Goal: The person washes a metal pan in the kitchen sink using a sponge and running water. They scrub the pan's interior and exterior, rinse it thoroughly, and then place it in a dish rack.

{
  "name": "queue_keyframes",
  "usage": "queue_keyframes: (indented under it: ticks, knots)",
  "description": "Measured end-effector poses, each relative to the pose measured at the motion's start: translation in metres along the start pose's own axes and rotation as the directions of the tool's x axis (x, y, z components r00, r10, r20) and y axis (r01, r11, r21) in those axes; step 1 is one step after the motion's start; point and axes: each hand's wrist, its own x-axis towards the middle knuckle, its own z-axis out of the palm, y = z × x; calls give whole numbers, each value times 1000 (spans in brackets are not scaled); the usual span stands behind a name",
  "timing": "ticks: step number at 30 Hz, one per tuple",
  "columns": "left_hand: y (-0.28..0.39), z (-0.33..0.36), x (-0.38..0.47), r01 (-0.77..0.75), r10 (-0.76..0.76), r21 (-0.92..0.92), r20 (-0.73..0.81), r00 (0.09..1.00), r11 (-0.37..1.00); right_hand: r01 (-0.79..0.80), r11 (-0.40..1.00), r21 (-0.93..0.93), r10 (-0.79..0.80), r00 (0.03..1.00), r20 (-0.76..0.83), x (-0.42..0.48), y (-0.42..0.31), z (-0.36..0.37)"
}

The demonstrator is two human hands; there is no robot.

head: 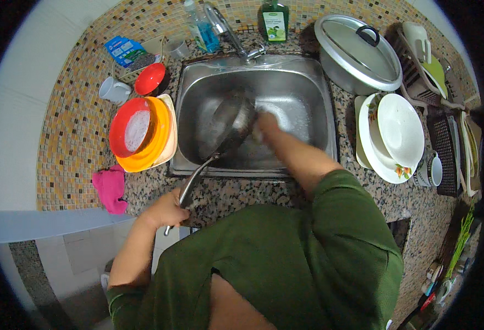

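My left hand [168,209] grips the metal handle of a frying pan [236,123], near the sink's front left edge. The pan is tilted on its side over the basin of the stainless steel sink [308,163], its rim and inner face blurred. Against the pan's right side is my right hand [266,127], also blurred; something pale shows at its fingers, too unclear to name. White suds lie on the basin floor to the right. Behind the basin stands a chrome faucet [236,39]; whether water runs cannot be told.
Left of the sink are a red bowl [120,128] with suds on orange plates [159,136], a mug [112,90] and a pink cloth [111,189]. On the right stand a large lidded pot [341,72], white bowls [401,128] and dish racks [419,74]. Soap bottles [275,24] line the back.
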Motion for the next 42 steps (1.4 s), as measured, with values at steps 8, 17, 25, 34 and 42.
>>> queue_keyframes:
  ticks: [8, 17, 25, 34, 42]
  knots:
    - [30, -7, 9, -69, 164, 539, -130, 978, 839, 467, 696, -546, -268, 874, 406, -13, -88, -77]
    - [26, -2, 24, -94, 159, 519, -83, 984, 850, 686, 639, -347, -280, 628, 726, -60, -35, 49]
    - [23, -6, 23, -78, 145, 520, -89, 985, 851, 580, 162, -799, -246, 807, 536, 8, -33, -5]
    - [16, -11, 27, -117, 169, 504, -59, 984, 856, 455, -399, -796, -521, 602, 606, -18, -31, -75]
    - [-4, -29, 47, -146, 225, 651, -39, 974, 745, 823, 480, -305, -785, 558, 269, -67, -171, 24]
